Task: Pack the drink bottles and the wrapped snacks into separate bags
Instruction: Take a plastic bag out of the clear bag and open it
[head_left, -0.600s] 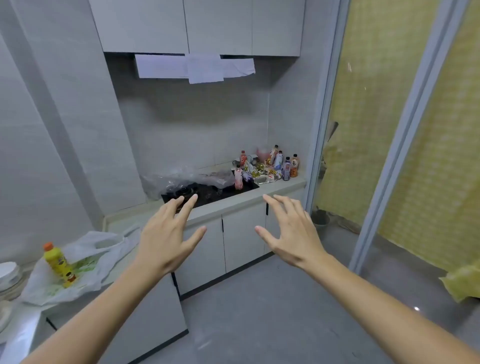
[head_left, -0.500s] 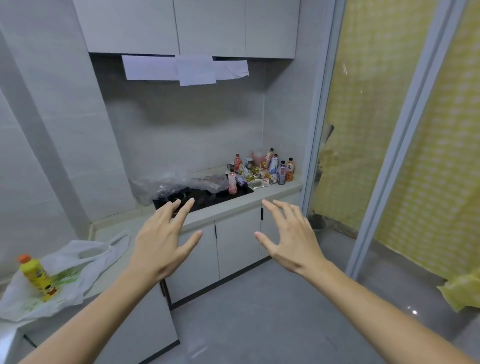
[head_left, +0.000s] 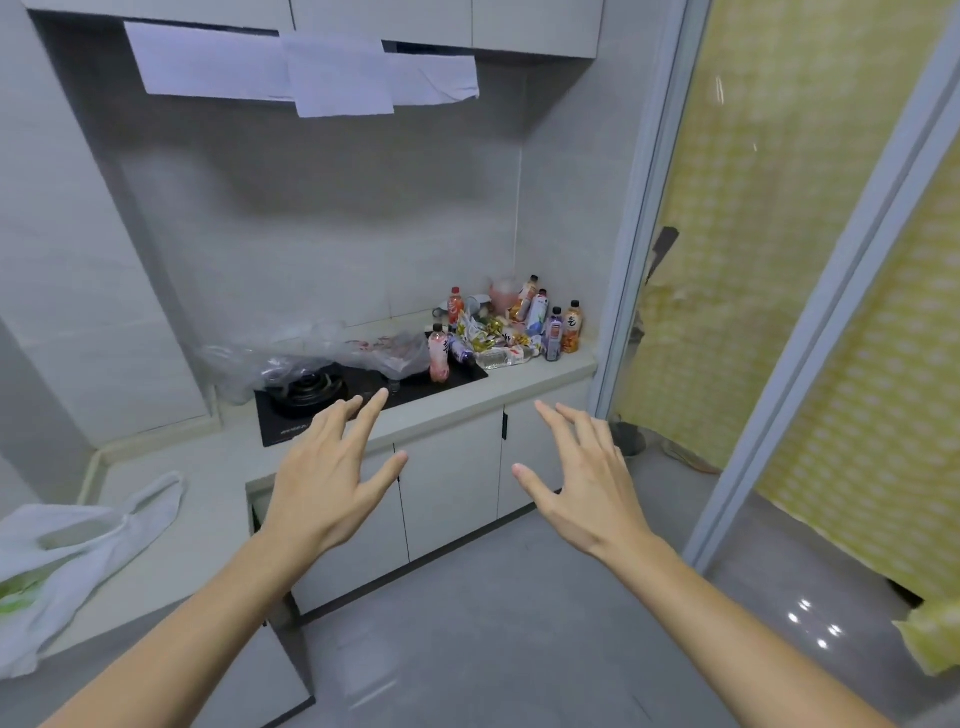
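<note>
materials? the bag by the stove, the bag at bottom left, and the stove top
Bag by the stove: thin clear plastic film, crinkled and see-through. Bag at bottom left: thin white plastic, opaque, limp, with looped handles. Stove top: looks like black glass, smooth and glossy; it could be another polished surface.

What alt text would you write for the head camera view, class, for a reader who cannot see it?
Two empty hands, left hand and right hand, reach forward with fingers spread toward a kitchen counter. In its far corner stand drink bottles among wrapped snacks, beside a clear plastic bag draped over the stove. A white bag lies at the left.
</note>
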